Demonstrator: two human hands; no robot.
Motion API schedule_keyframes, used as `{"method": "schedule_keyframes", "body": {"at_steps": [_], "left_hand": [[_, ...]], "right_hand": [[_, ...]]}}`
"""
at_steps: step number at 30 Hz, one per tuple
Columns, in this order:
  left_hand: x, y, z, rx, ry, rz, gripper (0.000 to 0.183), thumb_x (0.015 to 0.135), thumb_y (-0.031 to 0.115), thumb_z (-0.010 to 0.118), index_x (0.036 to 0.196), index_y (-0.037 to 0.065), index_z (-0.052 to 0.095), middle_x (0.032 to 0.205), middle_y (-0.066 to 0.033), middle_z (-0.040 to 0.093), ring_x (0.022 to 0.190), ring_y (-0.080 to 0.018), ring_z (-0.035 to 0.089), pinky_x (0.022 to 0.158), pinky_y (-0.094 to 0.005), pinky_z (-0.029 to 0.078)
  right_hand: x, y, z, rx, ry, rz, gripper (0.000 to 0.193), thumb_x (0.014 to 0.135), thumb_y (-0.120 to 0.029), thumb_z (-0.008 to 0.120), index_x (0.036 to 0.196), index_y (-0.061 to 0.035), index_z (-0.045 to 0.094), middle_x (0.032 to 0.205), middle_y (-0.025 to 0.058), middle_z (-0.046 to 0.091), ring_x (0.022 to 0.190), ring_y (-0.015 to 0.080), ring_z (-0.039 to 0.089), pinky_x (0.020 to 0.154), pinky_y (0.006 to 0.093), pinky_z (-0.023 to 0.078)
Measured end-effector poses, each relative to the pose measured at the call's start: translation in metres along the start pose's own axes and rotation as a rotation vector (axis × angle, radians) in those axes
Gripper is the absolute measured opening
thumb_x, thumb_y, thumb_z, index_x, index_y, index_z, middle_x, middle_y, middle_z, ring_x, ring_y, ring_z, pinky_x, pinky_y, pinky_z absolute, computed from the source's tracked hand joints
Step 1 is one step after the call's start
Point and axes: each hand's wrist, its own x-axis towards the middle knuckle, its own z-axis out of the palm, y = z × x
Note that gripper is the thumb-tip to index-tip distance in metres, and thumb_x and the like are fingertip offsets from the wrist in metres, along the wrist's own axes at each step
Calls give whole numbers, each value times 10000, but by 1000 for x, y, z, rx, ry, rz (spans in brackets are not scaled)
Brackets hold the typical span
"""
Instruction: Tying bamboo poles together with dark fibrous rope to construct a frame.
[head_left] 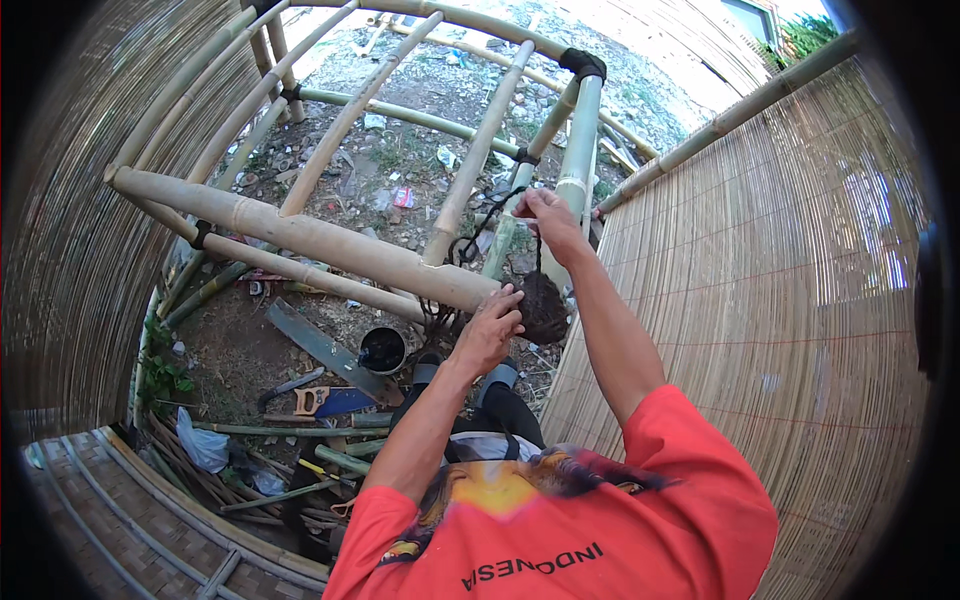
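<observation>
A thick bamboo pole (330, 238) forms the near rail of a bamboo frame, running from the left to a corner in front of me. My left hand (488, 325) is closed over its right end, fingers bent against the bamboo. Just right of these fingers, dark fibre lashing (541, 308) is wound thickly round the corner joint. Above the joint, my right hand (552, 222) pinches a dark cord (539, 252) that rises taut from the lashing. A loose length of cord curls to the left of that hand. Beneath the pole hang more dark strands (440, 318).
Bamboo-slat screens stand left and right (740, 290). On the littered ground lie a handsaw (335, 401), a dark bucket (383, 350), a flat grey board (320, 345), a plastic bag (203, 441) and cut bamboo pieces. Other frame corners carry dark lashings (583, 65). A woven bamboo surface (150, 530) is at lower left.
</observation>
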Motion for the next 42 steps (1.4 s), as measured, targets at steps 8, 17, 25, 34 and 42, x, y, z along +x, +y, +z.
{"method": "schedule_keyframes", "body": {"at_steps": [8, 17, 25, 34, 42], "left_hand": [[-2, -8, 10, -40, 50, 85, 180, 887, 26, 680, 1061, 17, 634, 1432, -215, 561, 1416, -426, 459, 1164, -513, 402], [-4, -6, -1, 219, -87, 127, 182, 917, 143, 689, 1073, 64, 636, 1385, -233, 526, 1401, -456, 437, 1190, -532, 347], [0, 6, -6, 189, -149, 86, 191, 895, 116, 690, 1070, 48, 656, 1329, -218, 535, 1344, -432, 480, 1145, -539, 382], [-8, 1, 6, 335, 97, 118, 189, 861, 169, 750, 1024, 95, 690, 1450, -223, 445, 1364, -491, 418, 1164, -578, 341], [-6, 4, 4, 334, 70, 109, 222, 825, 154, 779, 1027, 113, 697, 1445, -203, 442, 1381, -468, 378, 1143, -570, 324]], "right_hand": [[-357, 17, -62, 936, -319, -209, 493, 908, -568, 741, 882, -89, 629, 673, 24, 586, 600, 150, 528, 807, 382, 457], [-278, 71, -32, -434, 1064, -46, 512, 1014, -350, 661, 1344, 34, 585, 1213, 225, 649, 1145, 364, 628, 993, 462, 483], [-80, 7, 46, -1010, -177, -154, 602, 880, -446, 777, 1357, -97, 665, 1188, 221, 706, 1148, 403, 658, 1033, 459, 505], [-123, -41, -39, -198, 72, -12, 320, 1014, -233, 662, 1159, 50, 697, 1102, 140, 746, 997, 195, 680, 902, 327, 530], [-464, -56, -216, 598, 1076, -950, 199, 1036, -144, 516, 1093, 28, 598, 1012, 143, 636, 941, 221, 606, 693, 306, 435]]}}
